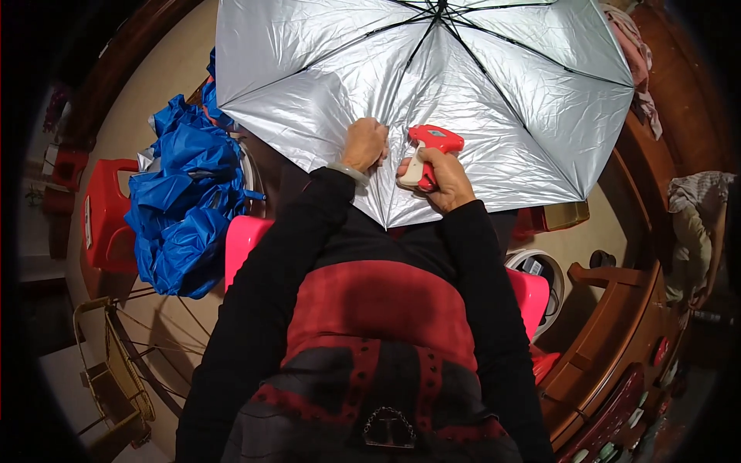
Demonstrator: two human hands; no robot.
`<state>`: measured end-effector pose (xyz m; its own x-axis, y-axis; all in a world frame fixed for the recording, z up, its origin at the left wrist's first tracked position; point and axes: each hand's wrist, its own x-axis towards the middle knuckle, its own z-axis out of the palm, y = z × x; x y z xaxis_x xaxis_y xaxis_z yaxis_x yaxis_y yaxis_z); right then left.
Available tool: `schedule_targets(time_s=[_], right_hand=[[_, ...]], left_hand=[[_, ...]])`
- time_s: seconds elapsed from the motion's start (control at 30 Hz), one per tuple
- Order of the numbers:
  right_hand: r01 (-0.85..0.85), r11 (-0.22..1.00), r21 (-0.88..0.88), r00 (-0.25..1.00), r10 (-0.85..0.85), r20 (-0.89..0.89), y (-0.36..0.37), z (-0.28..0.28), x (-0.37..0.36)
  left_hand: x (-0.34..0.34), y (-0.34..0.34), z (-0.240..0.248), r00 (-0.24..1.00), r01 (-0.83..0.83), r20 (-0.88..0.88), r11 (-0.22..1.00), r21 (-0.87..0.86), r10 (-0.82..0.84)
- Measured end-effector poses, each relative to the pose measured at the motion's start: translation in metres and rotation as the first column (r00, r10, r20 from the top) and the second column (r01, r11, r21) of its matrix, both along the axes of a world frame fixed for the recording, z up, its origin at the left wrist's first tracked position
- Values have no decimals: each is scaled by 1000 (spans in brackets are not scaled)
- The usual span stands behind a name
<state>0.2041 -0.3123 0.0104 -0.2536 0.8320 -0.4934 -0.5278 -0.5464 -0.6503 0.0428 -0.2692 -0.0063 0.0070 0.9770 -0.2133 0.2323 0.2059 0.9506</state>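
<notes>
Close by, blue folded umbrellas point(185, 204) pile beside a red stool point(104, 212). An open silver umbrella point(432, 85) (upper edge cut off) spreads before the person. The left hand point(364, 144) pinches its fabric; the right hand point(440, 176) clenches a red tagging gun point(431, 147). Wooden furniture point(617, 339) rings the beige floor point(154, 85).
</notes>
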Motion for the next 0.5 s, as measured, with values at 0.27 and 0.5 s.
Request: schedule_targets(time_s=[0.27, 0.5], right_hand=[[-140, 990, -27, 990, 139, -30, 2, -2, 15], [-146, 988, -41, 989, 146, -2, 0, 2, 19]], left_hand=[[11, -4, -2, 974, 128, 200, 986, -109, -104], [11, 1, -9, 947, 222, 261, 967, -123, -184]])
